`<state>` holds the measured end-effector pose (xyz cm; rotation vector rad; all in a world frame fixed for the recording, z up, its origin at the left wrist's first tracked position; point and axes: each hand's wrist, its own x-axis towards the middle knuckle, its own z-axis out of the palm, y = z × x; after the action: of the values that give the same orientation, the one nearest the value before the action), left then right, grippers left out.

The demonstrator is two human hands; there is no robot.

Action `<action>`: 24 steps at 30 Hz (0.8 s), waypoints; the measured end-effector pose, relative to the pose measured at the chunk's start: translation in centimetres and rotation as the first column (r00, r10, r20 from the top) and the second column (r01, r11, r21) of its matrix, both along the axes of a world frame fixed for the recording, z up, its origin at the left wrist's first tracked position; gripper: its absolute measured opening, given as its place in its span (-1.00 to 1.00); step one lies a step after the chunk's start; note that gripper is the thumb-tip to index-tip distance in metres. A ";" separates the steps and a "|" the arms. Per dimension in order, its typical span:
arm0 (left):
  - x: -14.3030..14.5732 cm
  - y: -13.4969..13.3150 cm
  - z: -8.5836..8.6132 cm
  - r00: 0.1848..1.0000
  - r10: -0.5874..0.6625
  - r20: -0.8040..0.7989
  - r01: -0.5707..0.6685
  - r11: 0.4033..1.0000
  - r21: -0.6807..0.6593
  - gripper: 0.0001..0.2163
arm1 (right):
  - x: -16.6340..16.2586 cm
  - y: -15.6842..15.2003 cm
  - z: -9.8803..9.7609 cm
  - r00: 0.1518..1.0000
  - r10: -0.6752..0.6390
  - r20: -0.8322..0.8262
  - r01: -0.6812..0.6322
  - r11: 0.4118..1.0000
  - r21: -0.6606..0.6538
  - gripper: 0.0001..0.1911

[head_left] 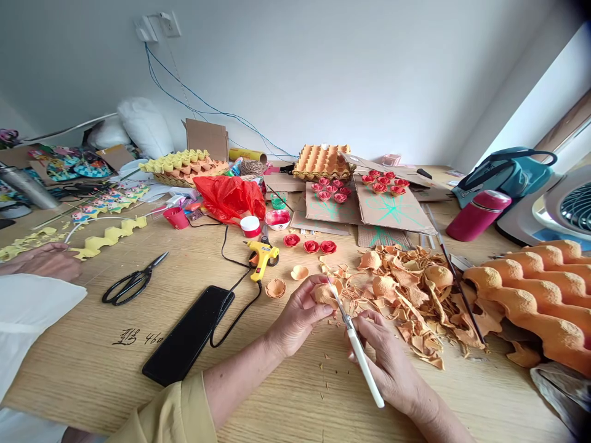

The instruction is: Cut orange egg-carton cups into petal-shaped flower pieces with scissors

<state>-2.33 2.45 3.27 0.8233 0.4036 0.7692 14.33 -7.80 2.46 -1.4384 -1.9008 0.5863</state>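
My left hand (302, 317) pinches a small orange egg-carton cup (325, 295) between thumb and fingers. In my right hand (386, 354) is a pair of scissors (362, 360) with white handles, its blades up against the cup's edge. Two more cut cups, a pale one (300, 272) and an orange one (276, 288), lie to the left of my left hand. Beyond them are three red paper-pulp roses (311, 247). Right of the cup spreads a heap of orange carton scraps (406, 289).
A yellow glue gun (262, 258), a black phone (187, 335) and black scissors (135, 280) lie to the left. Another person's hand (50, 261) is at far left by a yellow carton strip (111, 237). Orange egg trays (540, 289) and a pink bottle (479, 215) stand right.
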 end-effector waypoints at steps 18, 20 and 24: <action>-0.3 0.8 -0.5 0.999 0.011 -0.036 -0.008 0.995 0.097 -0.60 | 0.8 0.4 -1.3 0.971 -0.194 -0.138 0.204 0.977 0.062 -0.74; -0.1 0.6 -0.6 0.999 0.011 -0.054 -0.002 0.988 0.155 -0.61 | 0.8 0.5 -1.3 0.951 -0.217 -0.218 0.224 0.975 0.006 -0.79; 0.3 -0.1 -0.7 0.993 -0.043 -0.109 0.066 0.974 0.216 -0.65 | 0.4 0.6 -1.4 0.868 -0.205 -0.452 0.201 0.978 -0.057 -0.82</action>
<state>-2.00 2.40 2.53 1.0808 0.3907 0.7303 14.71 -7.22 1.09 -1.3403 -1.3599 0.7541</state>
